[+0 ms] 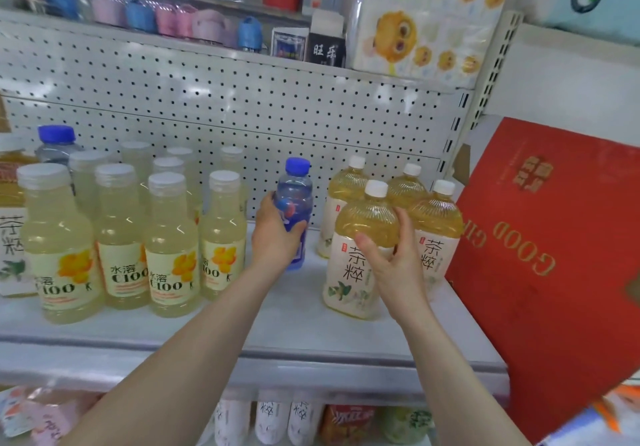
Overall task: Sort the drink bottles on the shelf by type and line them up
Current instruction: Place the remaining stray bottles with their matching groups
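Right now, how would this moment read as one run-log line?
left hand: grips blue-capped bottle | right hand: grips front tea bottle | both bottles upright | C100 bottles: grouped at left

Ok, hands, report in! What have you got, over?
Left hand grips the water bottle. Right hand grips the front tea bottle. Second water bottle sits behind the lemon drinks, far left.
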The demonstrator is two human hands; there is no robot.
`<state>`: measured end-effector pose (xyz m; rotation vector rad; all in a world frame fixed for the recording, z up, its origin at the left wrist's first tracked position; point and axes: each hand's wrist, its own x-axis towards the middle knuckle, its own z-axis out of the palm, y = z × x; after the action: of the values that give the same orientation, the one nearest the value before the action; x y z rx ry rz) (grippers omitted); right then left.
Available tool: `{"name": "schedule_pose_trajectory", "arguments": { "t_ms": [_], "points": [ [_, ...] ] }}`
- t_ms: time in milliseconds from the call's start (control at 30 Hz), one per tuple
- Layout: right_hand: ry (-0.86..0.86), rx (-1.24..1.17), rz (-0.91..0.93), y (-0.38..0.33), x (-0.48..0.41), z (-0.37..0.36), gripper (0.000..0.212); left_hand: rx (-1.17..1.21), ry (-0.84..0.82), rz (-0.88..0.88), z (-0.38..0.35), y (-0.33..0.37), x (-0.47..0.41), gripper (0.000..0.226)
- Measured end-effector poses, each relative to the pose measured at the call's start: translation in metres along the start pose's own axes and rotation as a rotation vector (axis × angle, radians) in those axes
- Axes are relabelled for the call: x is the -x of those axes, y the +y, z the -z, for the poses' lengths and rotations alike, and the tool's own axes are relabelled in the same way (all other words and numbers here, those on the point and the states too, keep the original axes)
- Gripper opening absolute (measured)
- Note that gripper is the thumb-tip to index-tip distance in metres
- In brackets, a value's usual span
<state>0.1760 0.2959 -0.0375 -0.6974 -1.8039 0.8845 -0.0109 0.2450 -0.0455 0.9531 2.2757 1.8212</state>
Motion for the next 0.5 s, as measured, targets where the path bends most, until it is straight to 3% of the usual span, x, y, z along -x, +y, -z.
{"name": "schedule_pose_trajectory", "arguments": {
  "t_ms": [233,500],
  "points": [
    [-0.029,0.082,-0.037,0.002,-0.034,-0.020,0.083,0.054,-0.072,0.064,0.009,0.003,-0.001,0.074],
    [-0.024,0.142,-0.068,0.005,-0.044,-0.029,0.085,-0.059,-0.090,-0.074,0.027,-0.003,0.048,0.066]
  ]
}}
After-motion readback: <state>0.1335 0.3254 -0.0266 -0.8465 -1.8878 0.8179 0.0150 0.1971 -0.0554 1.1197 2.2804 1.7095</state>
